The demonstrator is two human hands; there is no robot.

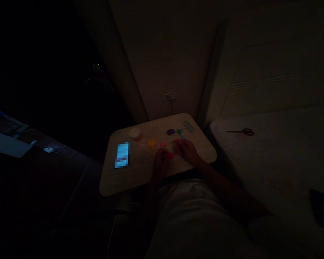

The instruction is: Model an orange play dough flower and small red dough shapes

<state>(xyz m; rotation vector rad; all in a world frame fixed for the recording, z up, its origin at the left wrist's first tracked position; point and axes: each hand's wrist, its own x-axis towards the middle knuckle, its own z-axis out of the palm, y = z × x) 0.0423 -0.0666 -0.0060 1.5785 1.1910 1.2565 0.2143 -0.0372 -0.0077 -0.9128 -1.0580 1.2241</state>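
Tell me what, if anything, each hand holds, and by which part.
The left hand holds a red piece by its left side; whether the right hand holds anything is too dark to tell.

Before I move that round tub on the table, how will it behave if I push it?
The tub stands upright and looks squat, so a low push would probably slide it rather than tip it. Its round shape suggests it could roll if knocked over. It's too dark to judge weight.

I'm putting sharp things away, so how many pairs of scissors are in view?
1: the scissors lie on the pale surface to the right of the table. Darkness may hide others.
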